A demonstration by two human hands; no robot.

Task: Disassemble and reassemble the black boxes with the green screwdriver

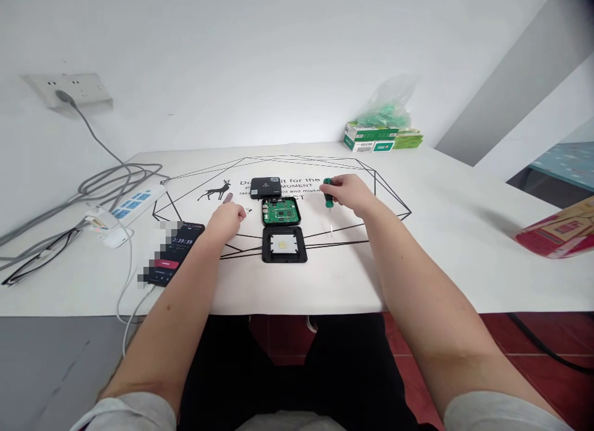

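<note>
My right hand (350, 192) grips a green and black screwdriver (329, 202), upright with its thin shaft pointing down over the white mat. My left hand (226, 220) has its fingers curled together beside a few tiny dark pieces (249, 211); what it holds, if anything, is too small to name. A mauve-grey item (228, 197) shows just behind that hand. Between the hands sits an open black case with a green circuit board (281, 212). Behind it lies a black cover (265, 187), and in front a black square part with a pale plate (284, 244).
A phone (185, 245), a power strip (134, 205) and tangled grey cables (109, 176) are at the left. Green and white boxes (371, 137) topped by a plastic bag stand at the back right. A red package (557, 233) lies at the right edge.
</note>
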